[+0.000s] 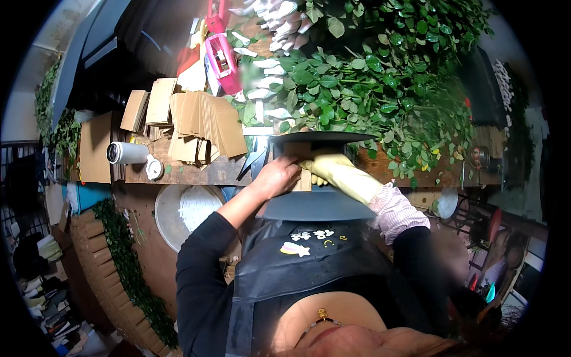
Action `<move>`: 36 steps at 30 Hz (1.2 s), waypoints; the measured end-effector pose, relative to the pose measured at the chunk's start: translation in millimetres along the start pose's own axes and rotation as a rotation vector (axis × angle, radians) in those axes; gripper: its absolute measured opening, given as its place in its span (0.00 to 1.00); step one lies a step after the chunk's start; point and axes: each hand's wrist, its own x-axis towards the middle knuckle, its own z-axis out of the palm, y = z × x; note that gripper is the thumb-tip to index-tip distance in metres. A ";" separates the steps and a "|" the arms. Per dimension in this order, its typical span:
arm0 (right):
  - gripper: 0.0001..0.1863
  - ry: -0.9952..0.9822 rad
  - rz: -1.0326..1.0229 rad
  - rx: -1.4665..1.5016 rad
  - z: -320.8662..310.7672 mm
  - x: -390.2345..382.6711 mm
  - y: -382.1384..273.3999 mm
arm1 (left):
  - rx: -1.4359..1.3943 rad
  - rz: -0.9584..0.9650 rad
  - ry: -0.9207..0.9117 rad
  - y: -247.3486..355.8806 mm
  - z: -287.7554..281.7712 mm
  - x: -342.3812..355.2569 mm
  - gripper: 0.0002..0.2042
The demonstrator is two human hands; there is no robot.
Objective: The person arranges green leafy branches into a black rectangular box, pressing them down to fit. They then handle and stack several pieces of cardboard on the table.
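Note:
In front of my apron stands a dark holder with a raised plate (324,137) at the back and a wide flat plate (315,206) nearer me. Between these plates lies a piece of brown cardboard (304,182). My left hand (278,177), bare, is closed on the cardboard's left side, its fingertips at the middle. From the right comes my right hand (333,170) in a pale yellow rubber glove. Its fingers are curled at the cardboard's right edge and meet the left fingertips. The hands partly hide the cardboard. Scissors with dark handles (254,162) lie left of the holder.
Leafy green stems (380,89) pile up at the back right, beside white-wrapped bundles (285,24). Stacked cardboard pieces (211,122), a pink tape dispenser (223,62) and a white tumbler (128,153) stand left. Below the table edge is a round tub (169,217).

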 end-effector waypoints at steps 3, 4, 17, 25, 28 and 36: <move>0.32 0.072 -0.047 -0.073 -0.7 -1.8 8.6 | -0.019 0.108 -0.063 1.9 -19.3 4.0 0.23; 0.32 0.032 -0.014 -0.150 -13.5 -11.9 0.5 | -0.002 0.107 -0.097 1.5 -21.0 3.6 0.24; 0.25 0.593 -0.581 -0.612 59.4 -108.0 53.7 | 0.112 0.096 -0.123 -15.5 3.7 6.8 0.28; 0.35 1.084 -0.955 -0.530 -22.3 -114.8 -5.0 | 0.098 0.098 -0.097 -20.7 7.2 -4.6 0.22; 0.18 0.959 -0.623 -0.563 -36.8 -34.3 18.0 | 0.053 0.194 -0.097 -2.1 -5.8 11.7 0.18; 0.21 0.748 -0.951 -0.010 -53.2 -87.4 12.0 | 0.045 0.075 -0.129 4.5 -14.0 3.6 0.27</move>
